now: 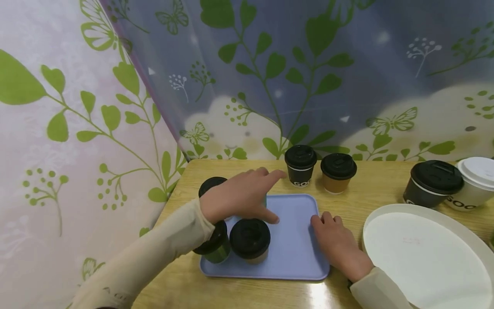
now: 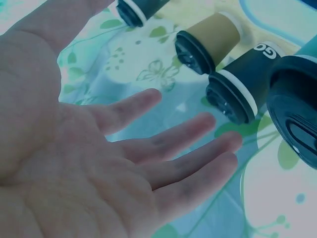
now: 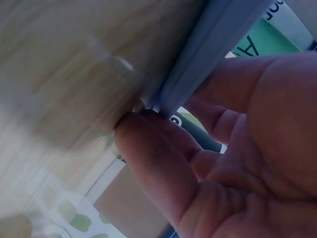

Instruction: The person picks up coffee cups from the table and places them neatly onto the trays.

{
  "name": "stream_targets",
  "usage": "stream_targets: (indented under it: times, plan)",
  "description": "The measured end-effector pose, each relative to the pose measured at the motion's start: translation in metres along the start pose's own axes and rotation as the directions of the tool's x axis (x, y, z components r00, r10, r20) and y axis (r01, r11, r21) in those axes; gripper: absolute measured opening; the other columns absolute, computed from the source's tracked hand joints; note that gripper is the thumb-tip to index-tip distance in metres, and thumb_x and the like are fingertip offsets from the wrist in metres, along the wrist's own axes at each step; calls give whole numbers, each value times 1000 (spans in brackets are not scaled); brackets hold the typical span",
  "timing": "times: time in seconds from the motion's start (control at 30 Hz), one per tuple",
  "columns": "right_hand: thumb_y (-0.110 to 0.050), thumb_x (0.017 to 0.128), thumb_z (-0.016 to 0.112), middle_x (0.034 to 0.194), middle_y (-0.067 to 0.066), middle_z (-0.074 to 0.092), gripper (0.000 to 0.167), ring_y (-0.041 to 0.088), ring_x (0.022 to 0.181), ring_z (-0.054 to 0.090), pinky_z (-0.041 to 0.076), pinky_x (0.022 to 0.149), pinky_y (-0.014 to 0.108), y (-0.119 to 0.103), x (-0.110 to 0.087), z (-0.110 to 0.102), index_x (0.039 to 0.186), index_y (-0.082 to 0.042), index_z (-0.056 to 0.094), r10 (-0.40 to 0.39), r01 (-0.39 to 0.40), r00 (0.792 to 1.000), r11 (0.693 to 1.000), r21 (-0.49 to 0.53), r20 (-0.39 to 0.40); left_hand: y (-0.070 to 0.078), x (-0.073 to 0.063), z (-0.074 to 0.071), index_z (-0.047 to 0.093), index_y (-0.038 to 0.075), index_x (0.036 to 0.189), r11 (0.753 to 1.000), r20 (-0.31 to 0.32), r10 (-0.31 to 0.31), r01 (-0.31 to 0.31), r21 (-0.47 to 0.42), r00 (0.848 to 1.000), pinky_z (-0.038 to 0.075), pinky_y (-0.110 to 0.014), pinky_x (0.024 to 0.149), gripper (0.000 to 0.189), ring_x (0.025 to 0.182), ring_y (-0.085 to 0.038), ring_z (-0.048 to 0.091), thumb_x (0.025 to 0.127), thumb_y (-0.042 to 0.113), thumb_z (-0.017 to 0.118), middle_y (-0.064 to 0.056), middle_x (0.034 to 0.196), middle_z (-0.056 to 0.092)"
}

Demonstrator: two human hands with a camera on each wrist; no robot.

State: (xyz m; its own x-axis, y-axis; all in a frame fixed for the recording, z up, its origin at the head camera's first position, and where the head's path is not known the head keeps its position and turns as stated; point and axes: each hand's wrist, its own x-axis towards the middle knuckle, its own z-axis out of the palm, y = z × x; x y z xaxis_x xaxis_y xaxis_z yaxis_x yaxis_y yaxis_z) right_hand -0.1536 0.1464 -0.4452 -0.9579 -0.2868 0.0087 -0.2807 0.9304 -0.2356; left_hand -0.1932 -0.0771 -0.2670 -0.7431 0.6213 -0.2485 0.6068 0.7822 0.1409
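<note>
My left hand [image 1: 245, 193] is over the left half of a lavender tray [image 1: 293, 240], fingers spread and nothing in its grasp. Its fingertips point toward a black lidded paper cup [image 1: 301, 171] behind the tray, apart from it; a brown cup [image 1: 335, 182] stands beside that one. Under and around this hand, the tray carries a green cup [image 1: 218, 253], a tan cup with a black lid [image 1: 251, 238] and a black-lidded cup [image 1: 211, 184] at the back left, partly covered. At the tray's right rim [image 3: 198, 64], my right hand [image 1: 335, 240] pinches the edge between thumb and fingers.
A large white round tray [image 1: 424, 257] lies on the wooden table [image 1: 175, 279] at the right. Behind it stand a dark cup with a black lid [image 1: 432, 184] and a white-lidded cup [image 1: 474, 184]. Leaf-patterned cloth [image 1: 270, 86] hangs along the table's back.
</note>
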Motion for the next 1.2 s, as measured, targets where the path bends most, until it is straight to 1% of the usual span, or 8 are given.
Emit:
stream_targets:
  times: [0.1, 0.2, 0.37, 0.5, 0.57, 0.77, 0.97, 1.2]
  plan:
    - [3, 101, 57, 105, 21, 53, 19, 35, 85, 52, 51, 57, 45, 1, 0, 0, 119, -1, 57, 3, -3, 1000, 1000, -4, 0, 4, 24, -2, 30, 21, 163, 1000, 24, -11, 11, 8, 1000, 49, -42, 98, 97, 121, -27, 59, 86, 50, 82, -13, 147, 50]
    - [3, 101, 57, 105, 21, 53, 19, 35, 84, 52, 51, 58, 45, 1, 1, 0, 119, -1, 57, -2, 2, 1000, 1000, -7, 7, 7, 48, -4, 28, 22, 163, 998, 46, -46, 45, 32, 998, 47, -42, 102, 99, 129, -30, 55, 86, 51, 82, -14, 152, 45]
    - [3, 100, 57, 105, 21, 53, 18, 35, 84, 52, 51, 58, 46, 2, 0, -1, 118, -1, 56, -6, 6, 1000, 1000, -5, 3, 6, 84, -8, 22, 24, 165, 994, 71, -102, 100, 36, 992, 43, -47, 108, 103, 146, -35, 39, 85, 51, 82, -17, 163, 30]
    - [4, 100, 57, 104, 21, 53, 18, 35, 83, 52, 51, 58, 46, 3, -1, 0, 117, -1, 56, -14, 14, 1000, 1000, -10, -10, 8, 108, -9, 17, 28, 166, 988, 93, -153, 151, 26, 984, 43, -49, 108, 106, 152, -35, 28, 86, 50, 82, -16, 167, 19]
    - [4, 100, 58, 103, 21, 53, 17, 35, 83, 52, 50, 58, 46, 3, -1, 1, 116, -1, 56, -17, 16, 1000, 1000, -11, -15, 10, 118, -10, 15, 30, 166, 983, 106, -181, 178, 35, 978, 45, -49, 104, 106, 152, -35, 27, 86, 50, 82, -13, 168, 17]
    - [4, 100, 58, 103, 20, 52, 17, 35, 82, 52, 50, 56, 45, 3, -1, 2, 116, -1, 56, -16, 15, 1000, 1000, -14, -26, 23, 142, -4, 12, 37, 166, 964, 101, -254, 244, 101, 962, 51, -45, 93, 109, 145, -30, 36, 84, 52, 82, -8, 167, 19]
    - [5, 100, 55, 103, 21, 51, 16, 36, 81, 51, 49, 55, 46, 2, -2, 3, 115, -1, 55, -18, 18, 999, 1000, 4, -38, 26, 164, 3, 4, 37, 167, 931, 78, -345, 329, 160, 936, 53, -42, 95, 117, 150, -36, 29, 82, 55, 83, -13, 171, 6]
    - [6, 100, 55, 102, 21, 52, 16, 36, 81, 51, 49, 55, 46, 2, -1, 2, 114, -1, 55, -17, 17, 999, 1000, -2, -44, 21, 186, 0, -4, 41, 166, 896, 99, -428, 407, 178, 898, 51, -42, 101, 124, 155, -40, 16, 80, 56, 84, -12, 173, -5]
